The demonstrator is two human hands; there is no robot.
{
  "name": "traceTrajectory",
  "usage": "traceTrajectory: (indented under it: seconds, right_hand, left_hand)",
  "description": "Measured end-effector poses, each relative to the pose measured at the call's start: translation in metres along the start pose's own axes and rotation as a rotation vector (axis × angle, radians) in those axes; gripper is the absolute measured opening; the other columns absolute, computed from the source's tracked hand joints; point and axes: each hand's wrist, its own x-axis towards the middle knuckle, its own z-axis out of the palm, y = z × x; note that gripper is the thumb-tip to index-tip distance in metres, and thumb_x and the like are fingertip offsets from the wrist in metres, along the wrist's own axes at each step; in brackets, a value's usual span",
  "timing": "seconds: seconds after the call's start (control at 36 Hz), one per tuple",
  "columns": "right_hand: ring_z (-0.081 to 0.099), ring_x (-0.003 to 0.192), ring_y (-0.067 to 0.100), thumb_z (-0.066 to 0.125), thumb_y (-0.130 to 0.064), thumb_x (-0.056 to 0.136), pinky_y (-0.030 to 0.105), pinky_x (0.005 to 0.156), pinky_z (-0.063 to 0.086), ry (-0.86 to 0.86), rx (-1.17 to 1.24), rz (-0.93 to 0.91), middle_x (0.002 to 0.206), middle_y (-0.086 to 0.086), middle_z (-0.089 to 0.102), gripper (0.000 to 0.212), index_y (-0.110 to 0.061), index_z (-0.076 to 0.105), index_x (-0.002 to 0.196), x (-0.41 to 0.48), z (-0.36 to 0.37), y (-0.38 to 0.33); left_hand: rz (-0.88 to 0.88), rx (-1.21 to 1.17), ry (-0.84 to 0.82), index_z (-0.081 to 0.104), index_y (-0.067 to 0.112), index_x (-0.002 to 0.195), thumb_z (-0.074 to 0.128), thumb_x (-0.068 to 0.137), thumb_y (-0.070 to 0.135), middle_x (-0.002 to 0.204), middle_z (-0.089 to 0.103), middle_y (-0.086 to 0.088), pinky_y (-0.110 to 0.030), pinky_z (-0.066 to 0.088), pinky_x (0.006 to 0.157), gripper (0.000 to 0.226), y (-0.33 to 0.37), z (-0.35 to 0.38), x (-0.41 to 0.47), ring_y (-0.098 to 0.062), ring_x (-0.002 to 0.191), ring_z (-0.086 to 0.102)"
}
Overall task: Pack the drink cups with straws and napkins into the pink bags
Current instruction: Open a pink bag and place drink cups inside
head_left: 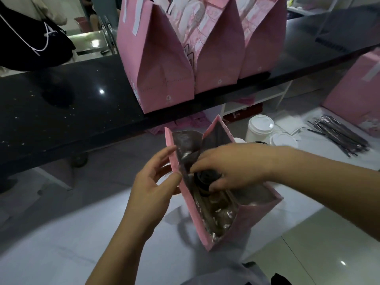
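Bag (242, 223), pink outside and foil-lined, stands open at centre frame, its left wall pinched between the thumb and fingers of my left hand (156, 186). My right hand (232, 163) reaches into the mouth from the right, fingers curled round the dark lid of a cup (205, 178) inside the bag. Closed pink bags (164, 64) line the black counter (61, 103) at top; white-lidded cups (260, 128) and wrapped straws (339, 136) lie at right of frame.
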Motion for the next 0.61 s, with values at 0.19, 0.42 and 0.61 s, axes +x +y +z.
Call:
traceTrajectory:
  seconds: [0.19, 0.42, 0.61]
  right_hand:
    - [0.058, 0.101, -0.015, 0.064, -0.046, 0.086, 0.007, 0.083, 0.048, 0.513, 0.365, 0.117, 0.11, -0.025, 0.067, 0.031, -0.046, 0.064, 0.117, -0.063, -0.032, 0.045]
    - [0.039, 0.138, 0.028, 0.075, -0.033, 0.085, 0.043, 0.113, 0.034, 0.283, 0.206, 0.538, 0.153, 0.005, 0.042, 0.072, -0.033, 0.041, 0.149, -0.067, 0.039, 0.146]
    - [0.02, 0.148, 0.025, 0.074, -0.044, 0.079, 0.05, 0.115, 0.023, 0.047, -0.042, 0.564, 0.162, 0.0, 0.022, 0.093, -0.043, 0.018, 0.154, -0.052, 0.081, 0.17]
  left_hand:
    - [-0.02, -0.026, 0.014, 0.06, 0.05, 0.128, 0.066, 0.092, 0.008, 0.116, 0.07, 0.018, -0.024, 0.059, 0.067, 0.056, 0.001, 0.006, -0.008, -0.01, 0.105, 0.069]
    - [0.01, 0.108, 0.001, 0.053, 0.065, 0.125, 0.071, 0.091, 0.018, 0.126, 0.061, 0.031, -0.024, 0.058, 0.083, 0.061, 0.006, 0.018, -0.027, 0.007, 0.117, 0.057]
    - [0.089, 0.32, -0.001, 0.06, 0.062, 0.119, 0.065, 0.091, 0.018, 0.13, 0.045, 0.049, -0.007, 0.05, 0.085, 0.052, 0.017, 0.034, -0.047, 0.02, 0.122, 0.046]
